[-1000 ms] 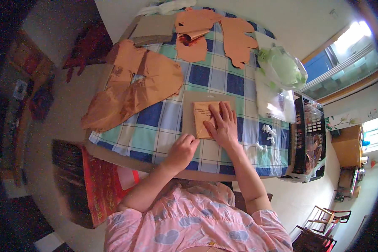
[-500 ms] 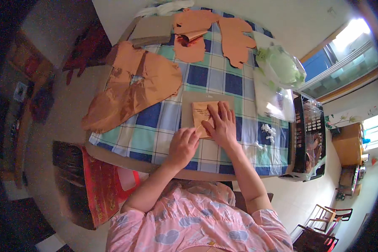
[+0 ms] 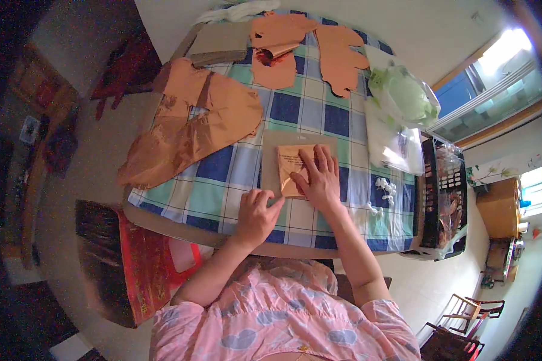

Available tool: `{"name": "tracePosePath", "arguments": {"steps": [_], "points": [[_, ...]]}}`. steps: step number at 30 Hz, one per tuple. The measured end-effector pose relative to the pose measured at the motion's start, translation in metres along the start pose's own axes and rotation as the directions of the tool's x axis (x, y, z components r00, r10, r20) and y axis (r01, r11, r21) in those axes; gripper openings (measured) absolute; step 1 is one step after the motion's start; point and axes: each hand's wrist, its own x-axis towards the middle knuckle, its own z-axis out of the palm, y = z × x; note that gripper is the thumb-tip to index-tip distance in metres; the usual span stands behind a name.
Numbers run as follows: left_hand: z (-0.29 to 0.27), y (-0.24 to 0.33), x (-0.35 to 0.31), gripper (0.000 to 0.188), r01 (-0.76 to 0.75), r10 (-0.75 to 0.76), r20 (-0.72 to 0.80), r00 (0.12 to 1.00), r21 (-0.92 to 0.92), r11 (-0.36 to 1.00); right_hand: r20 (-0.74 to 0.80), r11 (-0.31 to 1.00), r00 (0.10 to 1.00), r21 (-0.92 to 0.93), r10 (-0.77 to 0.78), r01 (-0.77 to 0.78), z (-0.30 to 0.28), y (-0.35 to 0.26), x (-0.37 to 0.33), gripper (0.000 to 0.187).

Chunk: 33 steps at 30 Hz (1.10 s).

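A folded rose-gold foil balloon (image 3: 288, 174) with small printed lines lies on a flat grey-beige card (image 3: 270, 157) near the front middle of the table. My right hand (image 3: 320, 175) lies flat over the balloon's right part, fingers spread. Just off the balloon's lower left corner is my left hand (image 3: 258, 218), its fingers loosely curled, the thumb pointing right and apart from them. Nothing shows in the left hand. Three flat, unfolded foil balloons are on the table: a large one (image 3: 223, 114) at left, one (image 3: 274, 73) at the back middle and one (image 3: 340, 60) at the back right.
A checked cloth (image 3: 283, 108) covers the table. A stack of grey cards (image 3: 221, 41) sits at the back left. Clear and green plastic bags (image 3: 406, 96) lie at right, near small white pieces (image 3: 384, 191). A black crate (image 3: 442, 192) adjoins the right edge; a red bag (image 3: 147, 259) stands below left.
My left hand has let go of the balloon's lower left corner and drawn back slightly down and left, its thumb coming apart from the fingers. My right hand stays flat on the balloon.
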Motion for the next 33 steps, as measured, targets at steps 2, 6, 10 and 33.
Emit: {"name": "tracePosePath", "arguments": {"steps": [2, 6, 10, 33], "points": [[0.000, 0.000, 0.001, 0.018, -0.021, 0.021, 0.005, 1.000, 0.035, 0.999, -0.003, 1.000, 1.000, 0.000, -0.001, 0.001, -0.001, 0.000, 0.000, 0.062], [0.000, -0.007, 0.006, 0.020, -0.154, 0.131, 0.130, 0.983, 0.185, 0.971, 0.013, 1.000, 1.000, -0.001, -0.001, 0.001, -0.001, 0.000, 0.001, 0.063], [-0.010, -0.027, 0.023, 0.023, -0.315, 0.254, 0.262, 0.931, 0.229, 0.921, 0.025, 1.000, 1.000, 0.005, 0.013, -0.013, -0.001, -0.001, 0.001, 0.063], [-0.012, -0.040, 0.022, 0.018, -0.562, 0.491, 0.347, 0.799, 0.140, 0.815, -0.014, 1.000, 1.000, -0.012, 0.015, -0.015, 0.000, -0.002, 0.000, 0.057]]}}
